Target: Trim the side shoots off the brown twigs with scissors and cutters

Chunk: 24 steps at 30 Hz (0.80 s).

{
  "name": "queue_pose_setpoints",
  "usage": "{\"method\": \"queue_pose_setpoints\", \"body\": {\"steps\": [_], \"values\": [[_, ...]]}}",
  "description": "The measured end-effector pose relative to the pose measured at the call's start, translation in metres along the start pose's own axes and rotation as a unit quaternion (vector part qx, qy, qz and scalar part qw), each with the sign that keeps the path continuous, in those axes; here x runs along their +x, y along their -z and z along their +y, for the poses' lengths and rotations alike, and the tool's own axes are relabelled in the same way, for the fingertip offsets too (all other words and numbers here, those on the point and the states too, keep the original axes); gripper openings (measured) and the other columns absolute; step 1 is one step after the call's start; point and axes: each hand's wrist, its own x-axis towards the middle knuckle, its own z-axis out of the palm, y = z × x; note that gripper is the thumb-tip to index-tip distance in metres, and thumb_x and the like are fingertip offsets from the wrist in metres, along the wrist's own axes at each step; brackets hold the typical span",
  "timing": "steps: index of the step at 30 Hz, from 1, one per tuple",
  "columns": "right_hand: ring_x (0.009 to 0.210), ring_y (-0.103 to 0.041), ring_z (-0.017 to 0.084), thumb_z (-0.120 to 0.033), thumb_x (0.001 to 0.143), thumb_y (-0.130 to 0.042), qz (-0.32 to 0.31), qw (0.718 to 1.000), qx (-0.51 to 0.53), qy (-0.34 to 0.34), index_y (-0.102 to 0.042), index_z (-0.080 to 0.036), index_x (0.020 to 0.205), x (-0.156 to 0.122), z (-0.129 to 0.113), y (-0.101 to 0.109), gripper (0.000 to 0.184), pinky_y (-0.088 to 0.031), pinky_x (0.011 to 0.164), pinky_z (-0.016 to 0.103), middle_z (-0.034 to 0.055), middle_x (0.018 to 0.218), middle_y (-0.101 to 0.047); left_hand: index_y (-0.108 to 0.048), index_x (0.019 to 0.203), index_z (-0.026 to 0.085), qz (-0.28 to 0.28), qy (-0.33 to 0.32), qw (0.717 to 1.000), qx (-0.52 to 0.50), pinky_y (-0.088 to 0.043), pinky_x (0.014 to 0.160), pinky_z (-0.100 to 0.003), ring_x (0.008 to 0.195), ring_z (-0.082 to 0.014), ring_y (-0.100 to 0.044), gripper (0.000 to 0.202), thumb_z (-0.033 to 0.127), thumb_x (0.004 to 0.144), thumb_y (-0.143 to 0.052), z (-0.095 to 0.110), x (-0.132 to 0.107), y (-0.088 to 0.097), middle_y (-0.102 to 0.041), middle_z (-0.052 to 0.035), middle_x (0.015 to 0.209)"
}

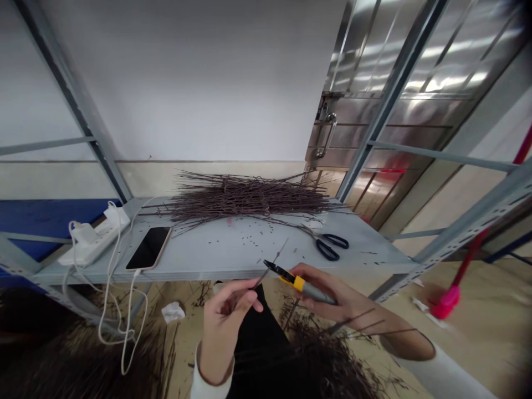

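Between thumb and fingers, my left hand (230, 310) pinches a thin dark twig (272, 259) that slants up to the right over the shelf's front edge. My right hand (320, 291) is closed round yellow-and-grey pruning shears (301, 284). Their dark tip is at the twig, just above my left fingertips; whether the blades touch it I cannot tell. More twigs (366, 327) lie across my right forearm. Beyond my hands, a large bundle of dark twigs (249, 199) lies along the back of the grey shelf (199, 260).
Black-handled scissors (328, 246) lie on the shelf's right half. To the left are a phone (149, 247) on a cable and a white power strip (97, 238). Metal uprights (374, 127) frame both sides. Heaped twigs (332, 360) and crumpled paper (173, 312) are below.
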Motion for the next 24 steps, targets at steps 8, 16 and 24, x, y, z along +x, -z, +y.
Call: {"method": "queue_pose_setpoints", "body": {"steps": [8,16,24], "values": [[0.100,-0.055,0.024,-0.046,0.083,-0.057,0.009,0.999,-0.017,0.031,-0.050,-0.021,0.112,0.004,0.001,0.000,0.038,-0.046,0.083,0.036,0.0058,0.098,-0.059,-0.077,0.081,0.021,-0.023,0.023,0.999,-0.001,-0.049,0.054,-0.022,0.050,-0.0125,-0.060,0.011,0.025,0.071,-0.073,0.001,-0.001,-0.003,-0.067,-0.0005,0.050],[0.075,-0.056,0.018,-0.046,0.083,-0.057,0.086,0.993,-0.053,0.062,-0.057,-0.022,0.100,0.011,-0.003,-0.012,0.030,-0.048,0.065,0.028,0.0017,0.079,-0.058,-0.076,0.083,0.017,-0.010,0.008,0.998,0.069,-0.048,0.053,-0.025,0.051,-0.0150,-0.060,0.016,0.028,0.072,-0.071,0.000,0.000,0.000,-0.066,-0.0014,0.051],[0.073,-0.059,0.018,-0.037,0.080,-0.058,0.267,0.920,-0.246,0.148,-0.052,-0.019,0.110,0.022,0.018,-0.026,0.035,-0.050,0.059,0.027,0.0092,0.094,-0.059,-0.073,0.082,0.016,0.025,0.025,0.996,0.085,-0.045,0.048,-0.022,0.052,-0.0144,-0.058,0.023,0.038,0.076,-0.068,0.000,-0.005,-0.007,-0.064,-0.0006,0.052]]}}
